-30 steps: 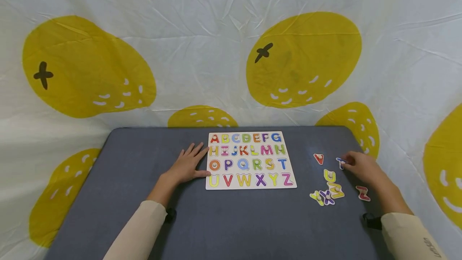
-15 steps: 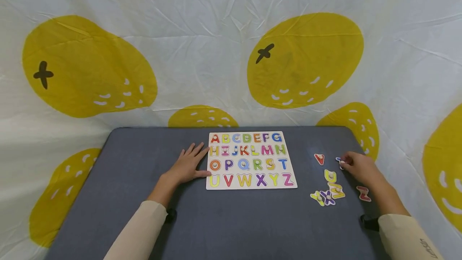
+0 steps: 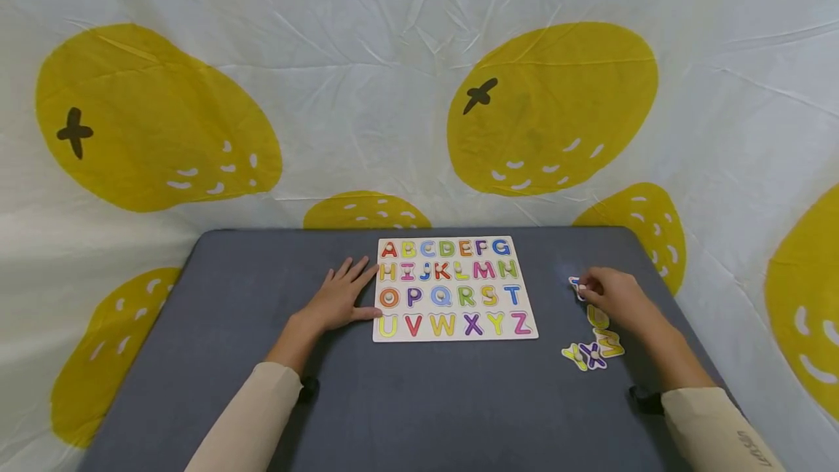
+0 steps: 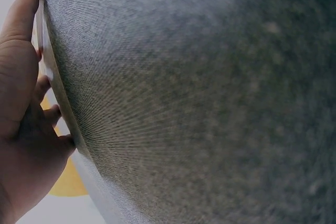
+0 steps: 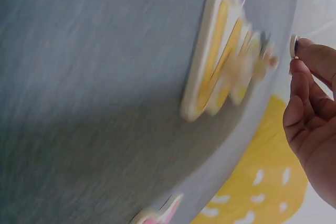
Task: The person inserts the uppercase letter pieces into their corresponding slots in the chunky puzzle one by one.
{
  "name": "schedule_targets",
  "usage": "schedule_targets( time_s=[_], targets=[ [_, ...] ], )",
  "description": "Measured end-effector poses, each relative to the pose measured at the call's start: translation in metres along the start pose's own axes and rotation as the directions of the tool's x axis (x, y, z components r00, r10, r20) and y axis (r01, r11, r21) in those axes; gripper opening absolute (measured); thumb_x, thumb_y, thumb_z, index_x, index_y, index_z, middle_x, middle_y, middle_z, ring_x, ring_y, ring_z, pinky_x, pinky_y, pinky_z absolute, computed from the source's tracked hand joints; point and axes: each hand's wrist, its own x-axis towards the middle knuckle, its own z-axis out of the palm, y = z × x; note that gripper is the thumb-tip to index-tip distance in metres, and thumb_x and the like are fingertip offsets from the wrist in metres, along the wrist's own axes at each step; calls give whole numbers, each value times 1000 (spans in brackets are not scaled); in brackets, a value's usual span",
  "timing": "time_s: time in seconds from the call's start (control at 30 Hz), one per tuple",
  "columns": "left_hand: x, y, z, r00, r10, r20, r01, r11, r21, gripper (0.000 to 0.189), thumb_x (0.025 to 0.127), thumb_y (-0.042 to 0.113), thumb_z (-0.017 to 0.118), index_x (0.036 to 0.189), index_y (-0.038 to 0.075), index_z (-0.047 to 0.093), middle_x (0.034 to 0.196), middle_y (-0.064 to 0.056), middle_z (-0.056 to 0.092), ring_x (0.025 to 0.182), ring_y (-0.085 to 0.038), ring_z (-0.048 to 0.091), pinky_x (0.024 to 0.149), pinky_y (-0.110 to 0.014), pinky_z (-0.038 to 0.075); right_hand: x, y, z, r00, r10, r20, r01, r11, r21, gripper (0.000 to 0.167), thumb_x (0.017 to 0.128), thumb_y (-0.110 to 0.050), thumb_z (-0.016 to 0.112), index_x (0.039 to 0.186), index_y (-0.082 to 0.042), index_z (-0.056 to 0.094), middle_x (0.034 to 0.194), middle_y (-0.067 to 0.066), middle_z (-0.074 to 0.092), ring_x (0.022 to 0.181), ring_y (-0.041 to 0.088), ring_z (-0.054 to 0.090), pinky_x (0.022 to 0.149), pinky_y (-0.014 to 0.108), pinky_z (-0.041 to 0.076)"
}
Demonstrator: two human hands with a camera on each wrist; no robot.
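My left hand (image 3: 337,301) rests with spread fingers against the left edge of a white alphabet puzzle board (image 3: 524,335). In the left wrist view, the thumb and fingertips of that left hand (image 4: 31,129) touch the board's edge. My right hand (image 3: 616,297) pinches a blue letter T piece (image 3: 576,283) above the table, right of the board. The held T piece (image 5: 293,46) shows edge-on in the right wrist view. Below the right hand lie a yellow U (image 3: 597,317), a yellow W (image 3: 609,343), a purple X (image 3: 593,356) and a yellow Y (image 3: 574,357).
Knobbed letters fill most upper slots of the board; the T slot and bottom row show no knobs. A pink-red piece (image 5: 157,216) lies near the right arm. The dark grey table (image 3: 419,406) meets a lemon-print cloth (image 3: 373,115) behind.
My right hand has lifted the T piece and carried it left, over where the red V piece lay. The right forearm now covers the red Z piece's spot. My left hand stays put.
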Motion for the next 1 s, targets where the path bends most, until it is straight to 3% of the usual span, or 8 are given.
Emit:
schedule_targets(
  time_s=[0.47,0.7,1.0],
  targets=[
    [1,0,0,1000,3,5,-3,1000,10,100,89,62,72,166,19,25,173,-15,19,159,-46,10,122,-72,13,35,-66,28,993,-85,80,83,996,31,10,92,-9,77,98,-4,71,83,1,65,75,13,56,69,34,50],
    [2,-1,-1,1000,2,8,-2,1000,10,100,89,61,72,166,19,25,173,-15,19,159,-46,10,122,-72,13,46,-81,41,984,-143,108,139,989,44,9,92,-9,77,95,-6,70,80,-1,61,73,12,52,68,31,47],
    [2,-1,0,1000,10,3,-10,1000,17,98,89,62,72,165,19,27,172,-16,21,159,-46,12,121,-72,14,50,-91,45,984,-105,146,97,993,60,6,93,-10,75,93,-6,71,80,0,62,73,12,54,69,31,48]
  ],
)
